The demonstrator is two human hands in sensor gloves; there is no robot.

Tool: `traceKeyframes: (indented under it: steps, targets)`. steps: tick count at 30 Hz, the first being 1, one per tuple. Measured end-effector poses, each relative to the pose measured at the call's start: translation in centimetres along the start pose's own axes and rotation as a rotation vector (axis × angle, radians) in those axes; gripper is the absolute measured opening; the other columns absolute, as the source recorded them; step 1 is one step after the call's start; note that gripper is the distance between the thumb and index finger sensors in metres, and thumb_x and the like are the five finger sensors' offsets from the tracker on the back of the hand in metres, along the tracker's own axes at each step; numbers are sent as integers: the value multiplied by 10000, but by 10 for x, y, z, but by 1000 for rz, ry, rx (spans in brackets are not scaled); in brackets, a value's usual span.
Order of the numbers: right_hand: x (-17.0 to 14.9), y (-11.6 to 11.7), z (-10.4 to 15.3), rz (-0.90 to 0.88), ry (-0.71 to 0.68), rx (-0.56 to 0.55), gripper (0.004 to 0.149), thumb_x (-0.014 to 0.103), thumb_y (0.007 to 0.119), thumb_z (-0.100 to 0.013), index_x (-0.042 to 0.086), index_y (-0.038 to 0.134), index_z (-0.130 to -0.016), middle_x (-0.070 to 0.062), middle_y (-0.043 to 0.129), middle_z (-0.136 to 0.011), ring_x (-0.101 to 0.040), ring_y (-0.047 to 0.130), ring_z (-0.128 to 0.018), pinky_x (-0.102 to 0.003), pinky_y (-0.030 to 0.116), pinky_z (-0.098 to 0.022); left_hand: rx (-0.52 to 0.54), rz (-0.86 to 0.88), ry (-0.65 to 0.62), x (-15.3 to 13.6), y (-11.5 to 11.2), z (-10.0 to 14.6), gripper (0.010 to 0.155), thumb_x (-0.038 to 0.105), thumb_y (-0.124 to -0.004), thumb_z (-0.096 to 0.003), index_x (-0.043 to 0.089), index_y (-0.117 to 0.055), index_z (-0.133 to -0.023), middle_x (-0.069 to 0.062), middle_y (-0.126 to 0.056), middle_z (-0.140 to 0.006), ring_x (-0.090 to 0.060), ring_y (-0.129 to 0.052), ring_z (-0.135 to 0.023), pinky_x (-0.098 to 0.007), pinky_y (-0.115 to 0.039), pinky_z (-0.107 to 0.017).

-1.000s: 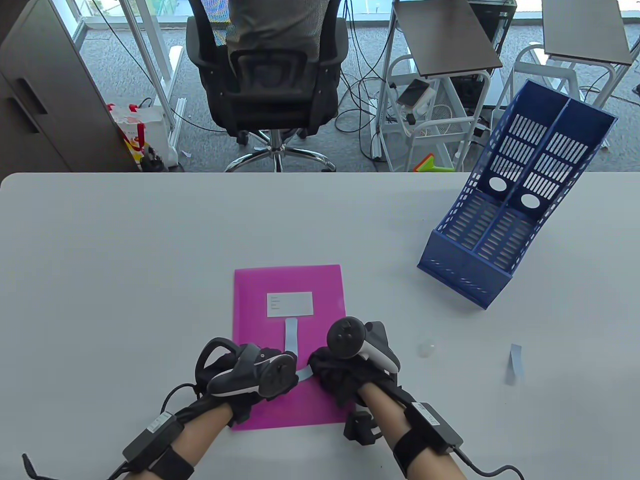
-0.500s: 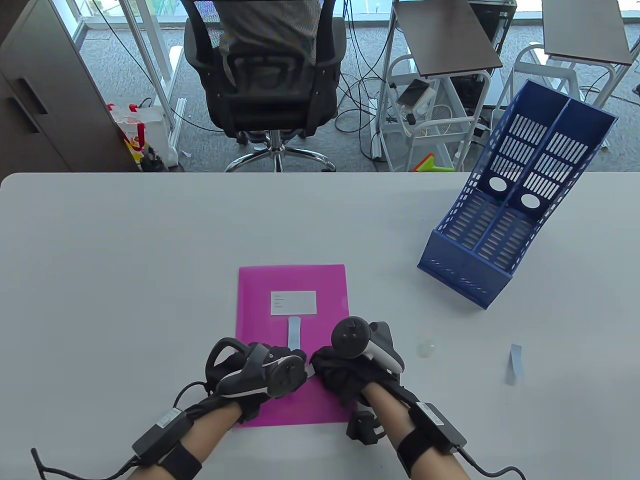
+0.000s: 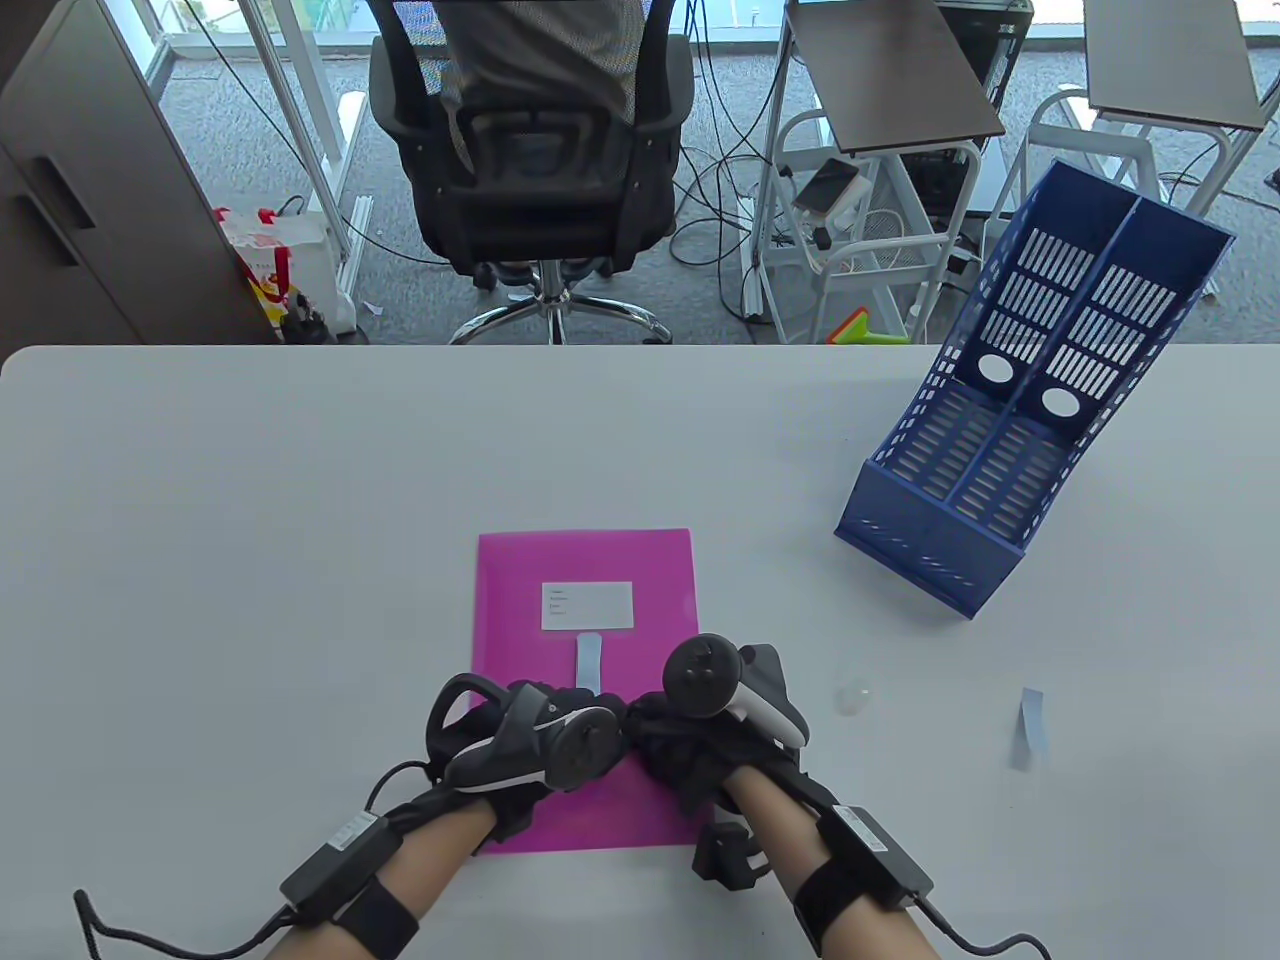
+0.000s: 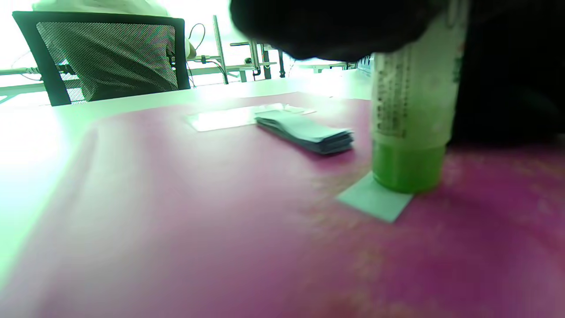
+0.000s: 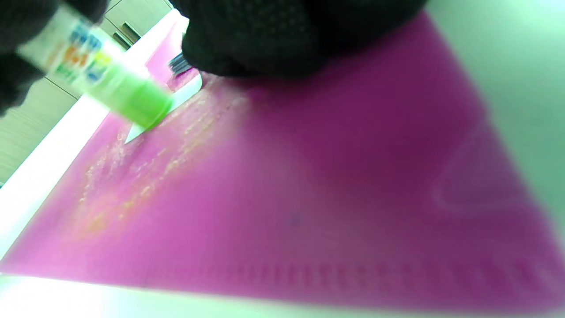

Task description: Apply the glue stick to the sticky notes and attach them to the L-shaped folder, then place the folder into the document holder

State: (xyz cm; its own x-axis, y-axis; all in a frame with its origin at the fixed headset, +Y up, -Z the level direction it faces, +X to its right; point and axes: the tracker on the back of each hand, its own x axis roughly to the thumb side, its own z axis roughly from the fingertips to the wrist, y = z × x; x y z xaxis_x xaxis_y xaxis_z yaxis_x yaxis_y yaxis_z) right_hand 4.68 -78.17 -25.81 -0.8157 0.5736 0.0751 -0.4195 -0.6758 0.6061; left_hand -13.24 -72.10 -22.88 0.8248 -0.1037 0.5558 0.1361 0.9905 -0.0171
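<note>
A pink L-shaped folder (image 3: 585, 560) lies flat at the near middle of the table, with a white label (image 3: 587, 605) and a small pad of pale blue sticky notes (image 3: 588, 662) on it. My left hand (image 3: 560, 740) grips a green glue stick (image 4: 408, 132), also seen at the top left of the right wrist view (image 5: 106, 84). Its tip presses down on a single sticky note (image 4: 375, 201) lying on the folder. My right hand (image 3: 670, 735) is close beside it, fingers pressing the note's other end (image 5: 185, 95). The blue document holder (image 3: 1010, 440) stands at the far right.
A clear glue cap (image 3: 853, 697) and a loose blue note (image 3: 1030, 728) lie on the table right of the folder. Dried glue smears (image 5: 145, 176) mark the folder near the note. An office chair (image 3: 530, 150) stands beyond the far table edge.
My left hand with the glue stick has slid right until it nearly touches my right hand, covering the note strip. The folder shifted slightly right. My right hand has barely moved.
</note>
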Motion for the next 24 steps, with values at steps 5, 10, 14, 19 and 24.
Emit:
traceKeyframes:
  steps: [5, 10, 14, 19, 24]
  targets:
    - [0, 0, 0, 5, -1, -2, 345, 317, 571, -619, 182, 727, -896, 9, 882, -525, -69, 894, -328, -317, 789, -303, 27, 45, 0, -10, -4, 8, 430, 564, -682, -417, 316, -763, -758, 9, -940, -391, -55, -929, -101, -258, -828, -176]
    - [0, 0, 0, 5, 3, -4, 345, 316, 571, -619, 182, 726, -896, 10, 882, -524, -69, 893, -328, -317, 789, -304, 53, 103, 18, 10, -3, -18, 429, 565, -678, -412, 331, -748, -765, 6, -932, -416, -67, -929, -135, -266, -824, -207]
    - [-1, 0, 0, 0, 3, -1, 344, 316, 571, -620, 184, 726, -897, 10, 883, -526, -69, 894, -330, -316, 789, -306, 9, 43, 15, 14, 1, -21, 432, 577, -671, -410, 343, -739, -766, 24, -932, -420, -53, -930, -135, -256, -828, -207]
    - [-1, 0, 0, 1, 0, -2, 345, 316, 571, -620, 182, 725, -898, 10, 883, -526, -69, 894, -329, -316, 789, -305, -6, 6, 3, -8, -1, 3, 433, 582, -674, -410, 336, -756, -758, 31, -941, -398, -39, -929, -117, -245, -832, -179]
    - [-1, 0, -1, 4, 1, -3, 344, 316, 571, -620, 183, 725, -897, 9, 882, -526, -70, 893, -329, -317, 788, -304, 31, 63, 12, -1, -2, -9, 431, 573, -684, -410, 329, -762, -756, 14, -938, -399, -56, -929, -118, -257, -828, -189]
